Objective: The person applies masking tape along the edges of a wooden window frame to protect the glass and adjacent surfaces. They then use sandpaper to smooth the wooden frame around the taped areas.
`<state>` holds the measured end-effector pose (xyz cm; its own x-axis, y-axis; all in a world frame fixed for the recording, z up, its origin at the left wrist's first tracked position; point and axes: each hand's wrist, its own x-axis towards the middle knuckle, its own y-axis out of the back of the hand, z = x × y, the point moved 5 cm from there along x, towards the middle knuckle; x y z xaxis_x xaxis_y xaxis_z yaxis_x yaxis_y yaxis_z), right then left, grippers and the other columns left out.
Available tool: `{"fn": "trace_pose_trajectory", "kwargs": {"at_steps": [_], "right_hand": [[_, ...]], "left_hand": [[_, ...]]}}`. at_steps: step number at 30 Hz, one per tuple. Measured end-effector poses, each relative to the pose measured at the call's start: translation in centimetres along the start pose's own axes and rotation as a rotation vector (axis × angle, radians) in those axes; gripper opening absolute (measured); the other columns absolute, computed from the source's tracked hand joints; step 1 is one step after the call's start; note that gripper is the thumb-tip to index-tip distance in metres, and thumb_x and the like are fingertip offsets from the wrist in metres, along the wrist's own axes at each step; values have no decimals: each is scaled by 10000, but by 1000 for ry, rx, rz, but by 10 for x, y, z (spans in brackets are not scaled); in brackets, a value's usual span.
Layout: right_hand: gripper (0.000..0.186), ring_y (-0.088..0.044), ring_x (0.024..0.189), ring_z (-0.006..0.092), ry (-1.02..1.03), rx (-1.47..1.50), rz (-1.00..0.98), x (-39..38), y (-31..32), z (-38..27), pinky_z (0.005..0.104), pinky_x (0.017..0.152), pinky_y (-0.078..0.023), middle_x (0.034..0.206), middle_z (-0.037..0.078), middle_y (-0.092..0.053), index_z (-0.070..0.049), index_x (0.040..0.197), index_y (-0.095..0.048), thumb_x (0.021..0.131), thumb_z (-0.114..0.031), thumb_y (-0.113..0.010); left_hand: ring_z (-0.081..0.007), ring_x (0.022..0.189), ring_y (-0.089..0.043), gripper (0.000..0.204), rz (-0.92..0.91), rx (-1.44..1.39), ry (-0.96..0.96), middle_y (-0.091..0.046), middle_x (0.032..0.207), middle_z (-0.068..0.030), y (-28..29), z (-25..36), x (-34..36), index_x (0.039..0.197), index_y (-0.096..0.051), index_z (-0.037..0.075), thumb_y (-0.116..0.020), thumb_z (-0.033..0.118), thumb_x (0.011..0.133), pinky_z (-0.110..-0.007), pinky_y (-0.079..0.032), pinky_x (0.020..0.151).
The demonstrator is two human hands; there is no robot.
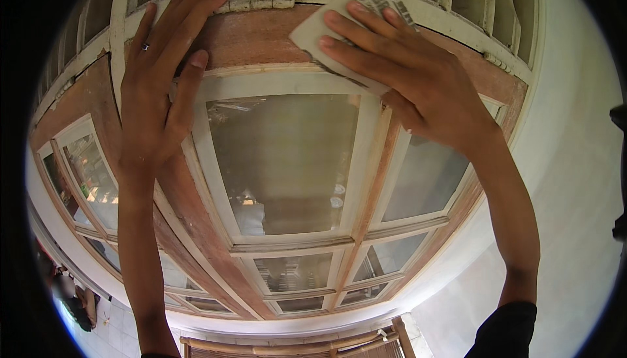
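A wooden window sash with bare reddish wood stands before me, and its top rail [255,35] runs between my two hands. My right hand [424,74] lies over a pale sheet of sandpaper [312,33], pressing it with its fingers onto the right part of that rail. Printing shows on the sheet's back; its lower edge hangs over the white masking around the glass. My left hand [153,77], a ring on one finger, rests with fingers spread against the sash's upper left corner, touching the cream frame above. It holds nothing.
Masked glass panes [281,162] fill the sash below my hands. Hinges [258,3] join it to the cream slatted frame above. A second sash [78,142] is at left, a white wall [562,182] at right. Below are bamboo furniture [294,345] and, lower left, a person [81,302].
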<state>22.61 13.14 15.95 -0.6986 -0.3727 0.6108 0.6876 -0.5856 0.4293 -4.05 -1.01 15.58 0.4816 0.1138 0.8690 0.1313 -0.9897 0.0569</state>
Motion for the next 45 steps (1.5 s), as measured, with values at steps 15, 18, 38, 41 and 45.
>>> {"fn": "trace_pose_trajectory", "kwargs": {"at_steps": [15, 18, 38, 41, 45], "right_hand": [[683, -458, 1559, 317, -72, -74, -72, -18, 6, 4, 533, 1332, -327, 1610, 82, -582, -128, 1499, -664, 855, 82, -578], [746, -464, 1551, 302, -111, -204, -30, -52, 37, 24, 522, 1320, -375, 1661, 45, -524, -173, 1571, -582, 859, 52, -595], [795, -417, 1578, 334, -261, 23, 367, 13, -34, -46, 533, 1326, -334, 1696, 62, -477, -166, 1592, -550, 844, 25, -739], [750, -444, 1562, 334, -335, 39, 375, -5, -27, -39, 521, 1315, -358, 1676, 69, -505, -159, 1578, -566, 868, 48, -695], [686, -447, 1555, 347, -543, -85, 318, -81, 4, -21, 522, 1308, -364, 1655, 84, -527, -143, 1576, -571, 935, 102, -584]], "left_hand": [[-279, 1609, -396, 505, 8, -17, 11, -556, 1646, -70, 0, 2, 2, 1559, -608, 135, -440, 218, 1089, -560, -174, 1357], [-279, 1610, -393, 506, 12, -3, 20, -559, 1643, -69, 0, 3, 1, 1557, -610, 137, -434, 233, 1093, -559, -174, 1359], [-302, 1600, -407, 503, 82, -69, 23, -541, 1654, -84, 2, 12, 7, 1562, -599, 127, -438, 197, 1091, -600, -177, 1346], [-312, 1589, -424, 499, -24, -84, -80, -551, 1641, -103, 2, 47, 18, 1556, -596, 107, -446, 165, 1084, -607, -177, 1343], [-317, 1529, -500, 582, -256, -85, -231, -473, 1691, -111, -11, 116, 34, 1602, -507, 62, -586, 175, 1036, -607, -207, 1343]]}}
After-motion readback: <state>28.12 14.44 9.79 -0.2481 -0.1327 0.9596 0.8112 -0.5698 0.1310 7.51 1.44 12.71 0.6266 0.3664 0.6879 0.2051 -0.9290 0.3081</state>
